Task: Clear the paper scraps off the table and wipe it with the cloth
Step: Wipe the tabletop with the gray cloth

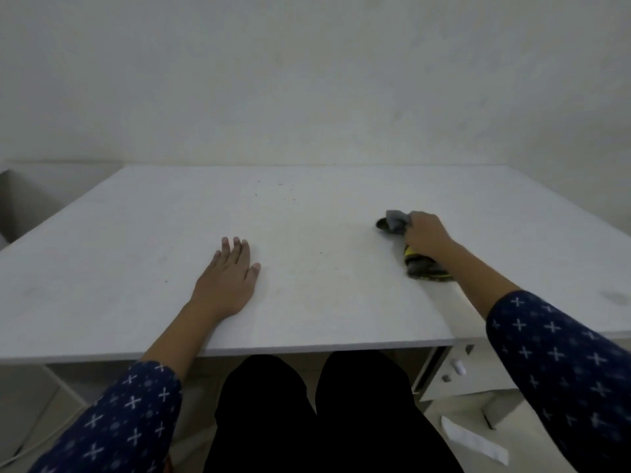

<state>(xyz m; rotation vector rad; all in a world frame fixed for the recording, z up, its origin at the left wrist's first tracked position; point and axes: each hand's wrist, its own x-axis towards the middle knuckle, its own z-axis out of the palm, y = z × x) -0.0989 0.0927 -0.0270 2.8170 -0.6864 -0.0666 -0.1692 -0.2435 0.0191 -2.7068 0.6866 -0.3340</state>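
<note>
right grip clutches the cloth on my worktop | left grip rests spread flat, well left of cloth

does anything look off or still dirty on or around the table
A few things. Small reddish specks lie scattered on the far middle of the table, beyond the cloth the right hand grips. A grey smudge marks its right edge, and what looks like a white paper scrap lies on the floor.

I see a white table, a grey cloth seemingly yellow-edged, navy sleeves with white crosses, black trousers.
</note>
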